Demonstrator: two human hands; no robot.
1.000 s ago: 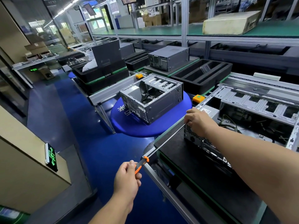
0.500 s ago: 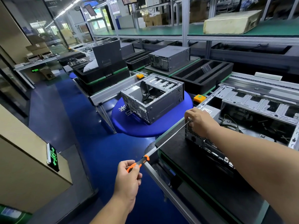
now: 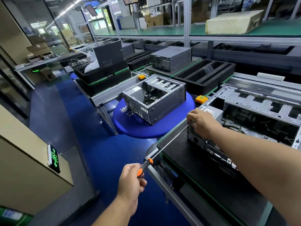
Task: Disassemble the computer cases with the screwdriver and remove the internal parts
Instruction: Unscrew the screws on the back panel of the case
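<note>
A long screwdriver (image 3: 169, 141) with an orange and black handle runs from my left hand (image 3: 132, 181) up to the rear corner of an open grey computer case (image 3: 254, 118) lying on a black mat (image 3: 192, 162). My left hand grips the handle. My right hand (image 3: 202, 122) curls over the case's rear corner and pinches the shaft near its tip; the tip is hidden under the fingers. A second open case (image 3: 156, 100) sits on a round blue stool (image 3: 135, 129). A closed case (image 3: 171, 58) stands further back.
Black foam trays (image 3: 203, 75) lie along the conveyor (image 3: 112, 93) behind the stool. An orange button box (image 3: 201, 99) sits by the case. A beige box (image 3: 234, 22) rests on the upper green shelf. The blue floor (image 3: 68, 115) runs on the left, beside a cabinet (image 3: 24, 168).
My left hand has rolled the handle between its fingers, so the orange grip shows at a different angle. My right hand stays on the case corner.
</note>
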